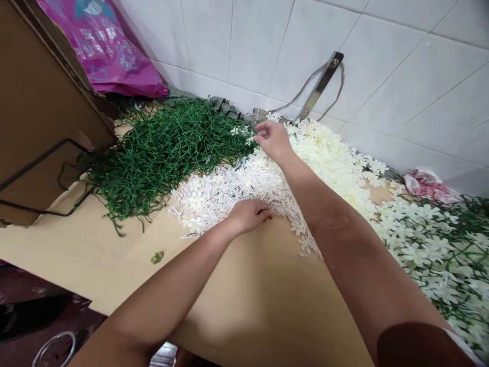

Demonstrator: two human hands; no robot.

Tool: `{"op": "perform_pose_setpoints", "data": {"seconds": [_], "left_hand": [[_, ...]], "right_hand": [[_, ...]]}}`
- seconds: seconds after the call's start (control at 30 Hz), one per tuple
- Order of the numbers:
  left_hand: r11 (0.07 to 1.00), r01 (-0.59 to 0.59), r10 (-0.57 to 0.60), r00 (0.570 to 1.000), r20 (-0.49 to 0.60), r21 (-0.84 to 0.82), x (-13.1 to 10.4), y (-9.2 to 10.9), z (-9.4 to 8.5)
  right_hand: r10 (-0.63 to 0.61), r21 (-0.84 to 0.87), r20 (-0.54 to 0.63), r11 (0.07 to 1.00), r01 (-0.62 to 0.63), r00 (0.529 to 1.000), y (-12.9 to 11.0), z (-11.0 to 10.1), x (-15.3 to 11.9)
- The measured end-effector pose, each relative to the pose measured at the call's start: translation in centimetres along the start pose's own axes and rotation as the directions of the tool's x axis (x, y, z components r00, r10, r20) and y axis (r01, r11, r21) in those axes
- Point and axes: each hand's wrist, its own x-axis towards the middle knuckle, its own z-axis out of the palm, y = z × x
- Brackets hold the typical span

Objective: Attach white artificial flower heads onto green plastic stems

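My right hand [273, 140] reaches to the right end of a heap of green artificial stems [179, 137]. Its fingers are bent toward the thumb at a few white blossoms among the stems; anything between the fingertips is too small to make out. Nearer to me, my left hand [249, 216] is closed, its fingers curled down at the front edge of a pile of thin white flower stamens [217, 191]. What those fingers hold is hidden. Loose cream-white artificial petals [324, 153] are heaped behind and right of my right forearm.
Finished-looking white flowers on green stems [431, 250] lie at the right. A cardboard box [46, 117] and a black wire frame [34, 176] stand left, with a purple bag [126, 66] behind. A metal strip [323, 84] leans on the tiled wall near a pink-white cloth [430, 186].
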Motion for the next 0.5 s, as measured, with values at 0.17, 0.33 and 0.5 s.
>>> {"op": "perform_pose_setpoints", "data": {"seconds": [0.17, 0.33, 0.5], "left_hand": [[0.988, -0.011, 0.003, 0.999, -0.047, -0.151, -0.5, 0.1, 0.2], [0.821, -0.009, -0.140, 0.966, -0.216, -0.572, -1.3, 1.4, -0.5], [0.474, -0.044, -0.264, 0.946, -0.189, -0.879, -2.2, 2.9, -1.9]], "right_hand": [[-0.065, 0.017, -0.081, 0.998, 0.066, 0.995, 0.5, -2.7, -1.9], [-0.193, -0.244, -0.202, 0.959, 0.141, 0.960, 0.8, -4.9, -4.9], [-0.235, -0.172, -0.159, 0.963, 0.208, 0.959, 1.1, -6.0, -7.8]]}}
